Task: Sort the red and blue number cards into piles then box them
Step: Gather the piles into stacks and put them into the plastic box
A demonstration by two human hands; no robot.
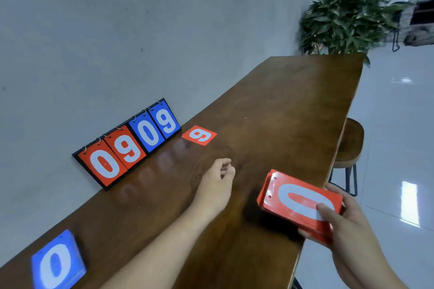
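I see the right hand [347, 230] grasping the thick stack of red number cards [298, 202] above the near right edge of the brown wooden table [293, 101]. The left hand [217, 183] hangs released and holds nothing. If the grip slackens, I think the cards can fan out and fall to the floor.

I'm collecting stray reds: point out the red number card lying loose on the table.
The single red card showing 9, flat beside the black flip scoreboard. Other reds hang on its rings or form the stack in the right hand.
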